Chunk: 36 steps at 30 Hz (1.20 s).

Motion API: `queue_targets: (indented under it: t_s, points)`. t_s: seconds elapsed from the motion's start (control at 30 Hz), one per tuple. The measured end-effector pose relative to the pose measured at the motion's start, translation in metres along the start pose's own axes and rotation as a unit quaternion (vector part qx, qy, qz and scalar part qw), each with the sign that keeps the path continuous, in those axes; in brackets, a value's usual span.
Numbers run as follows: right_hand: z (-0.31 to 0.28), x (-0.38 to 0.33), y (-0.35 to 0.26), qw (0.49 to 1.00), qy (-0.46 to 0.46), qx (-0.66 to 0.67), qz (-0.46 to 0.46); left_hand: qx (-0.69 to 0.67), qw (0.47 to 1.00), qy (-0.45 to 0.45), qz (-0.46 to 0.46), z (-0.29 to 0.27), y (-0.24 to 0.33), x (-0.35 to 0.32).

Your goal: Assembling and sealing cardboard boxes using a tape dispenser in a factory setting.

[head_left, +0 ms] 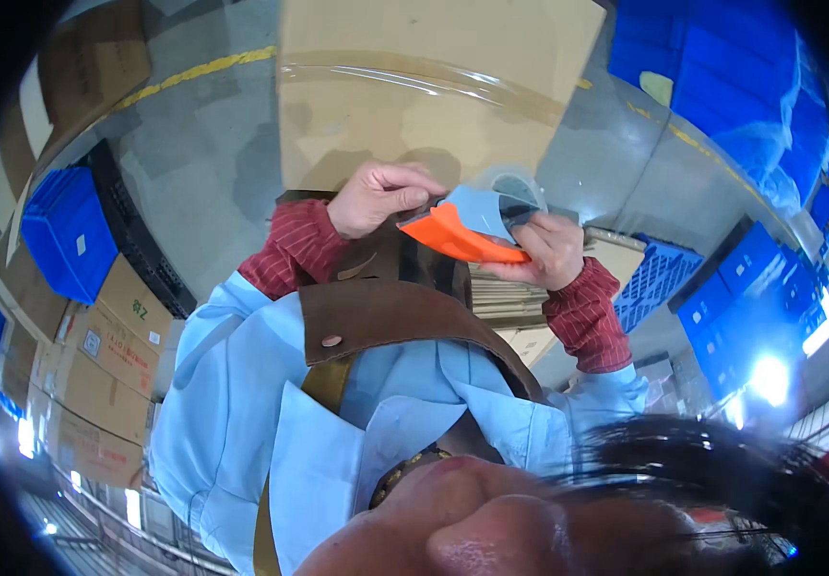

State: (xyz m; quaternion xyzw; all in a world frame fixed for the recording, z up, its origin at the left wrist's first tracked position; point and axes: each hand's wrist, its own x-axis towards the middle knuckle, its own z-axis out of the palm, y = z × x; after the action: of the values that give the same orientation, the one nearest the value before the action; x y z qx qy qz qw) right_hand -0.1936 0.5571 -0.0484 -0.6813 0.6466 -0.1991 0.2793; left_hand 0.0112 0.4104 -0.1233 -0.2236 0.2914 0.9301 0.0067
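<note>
My right hand [551,252] is closed around an orange and grey-blue tape dispenser [472,226], which tilts in front of my brown apron. A roll of clear tape [515,184] shows at the dispenser's far side. At its left tip is my left hand [381,199], thumb and forefinger drawn together in a pinch; what lies between them, if anything, is too small to make out. Just beyond both hands stands a large cardboard box [424,120], with a shiny strip of clear tape running across its top.
Blue bins [71,226] and stacked cartons [107,355] stand on the left. Flat cardboard sheets [510,302] lie below my right hand, near a blue plastic crate [657,278]. More blue containers [722,72] are at the far right, beyond a yellow floor line.
</note>
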Motion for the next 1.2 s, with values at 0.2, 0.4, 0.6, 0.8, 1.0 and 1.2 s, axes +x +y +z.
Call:
queue_targets:
  t_s: [0.2, 0.4, 0.6, 0.8, 1.0, 1.2]
  points:
    - [0.007, 0.057, -0.021, 0.995, -0.058, 0.077, 0.027, -0.083, 0.978, 0.163, -0.095, -0.026, 0.011, -0.029]
    - [0.005, 0.105, -0.032, 0.988, -0.075, 0.135, 0.004, -0.255, 0.952, 0.130, -0.107, -0.037, 0.055, -0.056]
    - [0.016, 0.141, -0.047, 0.979, -0.089, 0.181, -0.036, -0.257, 0.966, 0.039, -0.001, -0.062, 0.052, -0.084]
    - [0.020, 0.172, -0.054, 0.974, -0.087, 0.197, -0.069, -0.197, 0.971, 0.100, -0.096, -0.071, 0.071, -0.090]
    - [0.015, 0.189, -0.055, 0.976, -0.104, 0.181, -0.065, -0.447, 0.883, 0.117, -0.077, -0.083, 0.086, -0.085]
    - [0.010, 0.198, -0.058, 0.972, -0.162, 0.167, 0.015, -0.253, 0.950, 0.160, -0.087, -0.107, 0.085, -0.075]
